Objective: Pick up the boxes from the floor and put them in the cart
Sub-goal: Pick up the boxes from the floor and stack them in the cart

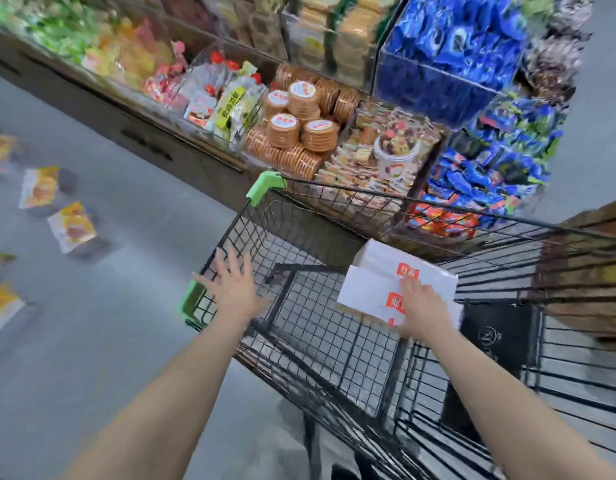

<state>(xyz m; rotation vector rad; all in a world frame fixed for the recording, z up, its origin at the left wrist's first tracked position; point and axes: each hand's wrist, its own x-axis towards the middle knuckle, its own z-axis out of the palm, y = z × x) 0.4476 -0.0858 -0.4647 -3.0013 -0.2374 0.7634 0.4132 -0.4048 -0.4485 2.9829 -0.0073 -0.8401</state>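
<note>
A black wire cart [251, 216] with green corner guards stands in front of me. Inside it lie two white boxes with red labels, one [365, 292] overlapping the other [386, 261]. My right hand [420, 306] rests on the nearer white box with fingers straight. My left hand [233, 289] hovers with fingers spread over the cart's left rim, holding nothing. Several yellow and white boxes lie on the grey floor at the left, among them one [72, 225] nearest the cart and another [40, 187] behind it.
Shelves of snacks run along the far side: round biscuit packs [299, 129], blue packets [465, 46], a white tub [396, 157]. A black panel [496, 337] sits at the cart's near end. A wooden stand [590, 271] is at the right.
</note>
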